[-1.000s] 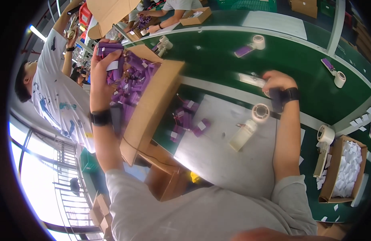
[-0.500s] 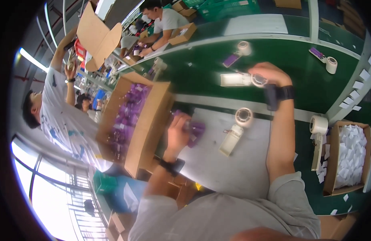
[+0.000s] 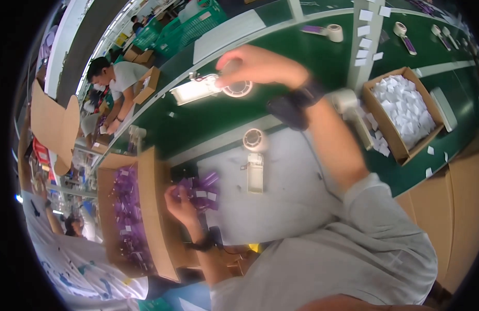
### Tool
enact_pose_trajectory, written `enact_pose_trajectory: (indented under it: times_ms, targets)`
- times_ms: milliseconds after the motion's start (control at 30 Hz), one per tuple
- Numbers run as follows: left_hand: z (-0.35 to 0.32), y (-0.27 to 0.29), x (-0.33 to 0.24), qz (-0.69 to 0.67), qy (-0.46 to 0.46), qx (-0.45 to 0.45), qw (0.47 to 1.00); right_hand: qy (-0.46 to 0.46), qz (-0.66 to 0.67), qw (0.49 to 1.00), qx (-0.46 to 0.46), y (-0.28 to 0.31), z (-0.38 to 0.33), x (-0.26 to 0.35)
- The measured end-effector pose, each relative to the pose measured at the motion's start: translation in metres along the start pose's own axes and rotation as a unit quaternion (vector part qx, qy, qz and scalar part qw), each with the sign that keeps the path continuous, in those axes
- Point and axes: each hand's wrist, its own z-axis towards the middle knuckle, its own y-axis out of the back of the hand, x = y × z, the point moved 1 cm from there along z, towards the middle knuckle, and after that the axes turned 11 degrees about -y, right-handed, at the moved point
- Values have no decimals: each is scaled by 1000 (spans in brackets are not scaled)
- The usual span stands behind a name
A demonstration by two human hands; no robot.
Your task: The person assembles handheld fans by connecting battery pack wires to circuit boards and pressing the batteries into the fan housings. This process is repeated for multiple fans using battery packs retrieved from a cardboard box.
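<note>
My right hand (image 3: 262,65) reaches over the green belt, fingers closed around the round head of a cream handheld-fan housing (image 3: 195,92). Its open rectangular handle points left, with small parts at the joint. At the mat's left edge, my left hand (image 3: 181,207) has its thumb and fingers closed on purple plastic pieces (image 3: 207,194) bearing small white labels; how many it grips is unclear. A second cream fan housing (image 3: 255,176) lies on the grey mat (image 3: 296,192) between my arms, its round head pointing away from me.
An open carton (image 3: 159,212) of purple pieces stands at my left. On the right are a box (image 3: 368,90) of white paper slips and another fan (image 3: 361,122). More fans lie along the green belt (image 3: 198,124). A co-worker (image 3: 120,78) sits across it; another stands at far left.
My view has swung right. My right hand has closed on the cream fan housing's head and lifted the housing off the belt. My left hand stays with the purple pieces beside the carton.
</note>
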Motion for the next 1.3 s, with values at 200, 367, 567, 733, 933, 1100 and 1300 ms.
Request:
enact_pose_trajectory:
  times_ms: [200, 367, 567, 733, 933, 1100, 1300]
  targets:
    - [-7, -6, -5, -59, 9, -31, 998, -23, -360, 916, -176, 7, -85, -52]
    - [-14, -9, -16, -86, 55, -26, 994, -205, -468, 823, -247, -6, -199, -87]
    - [-15, 4, -40, -52, -74, 4, 996, -174, -540, 783, -255, -20, -237, -95]
    - [-23, -40, -122, -175, -168, 75, 967, -173, -163, 971, 20, -55, -205, -33]
    - [-52, -114, -169, -96, -362, 267, 888, -338, 604, 718, -71, -115, -182, -42]
    - [-39, -125, -107, 24, -304, 281, 910, -241, 479, 844, -20, -75, -182, -109]
    - [-19, -143, -92, -139, 34, 477, 867, -137, 77, 974, -165, -87, -181, -104]
